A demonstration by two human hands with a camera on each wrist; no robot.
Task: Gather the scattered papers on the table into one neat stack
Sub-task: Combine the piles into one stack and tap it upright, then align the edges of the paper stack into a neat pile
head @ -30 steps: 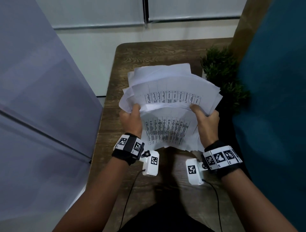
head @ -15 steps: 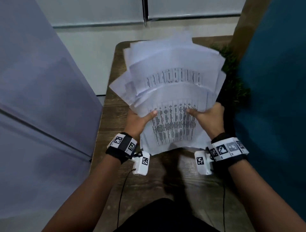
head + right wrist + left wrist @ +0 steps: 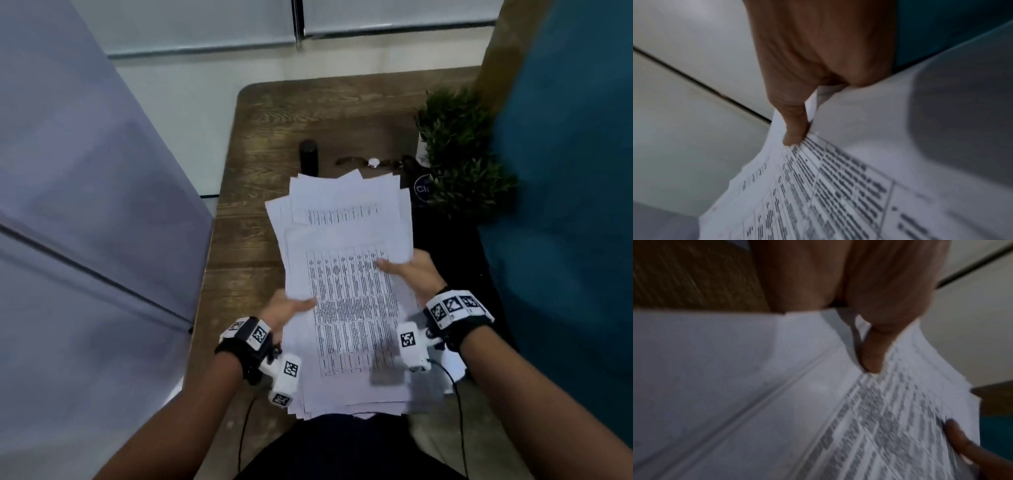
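A loose bundle of white papers printed with tables hangs between both hands above the near half of the wooden table. My left hand grips the bundle's left edge, thumb on top; the thumb presses the sheets in the left wrist view. My right hand grips the right edge higher up, thumb on the printed page. The sheets are fanned unevenly at the far end; their near edges reach my lap. The papers fill both wrist views.
On the far part of the table lie a black cylinder, a wristwatch and a potted green plant at the right. A grey partition stands left and a teal panel right.
The bundle was raised high and tilted up half a second ago; it has now come down and toward me, uncovering the cylinder and watch. Both hands kept their grip.
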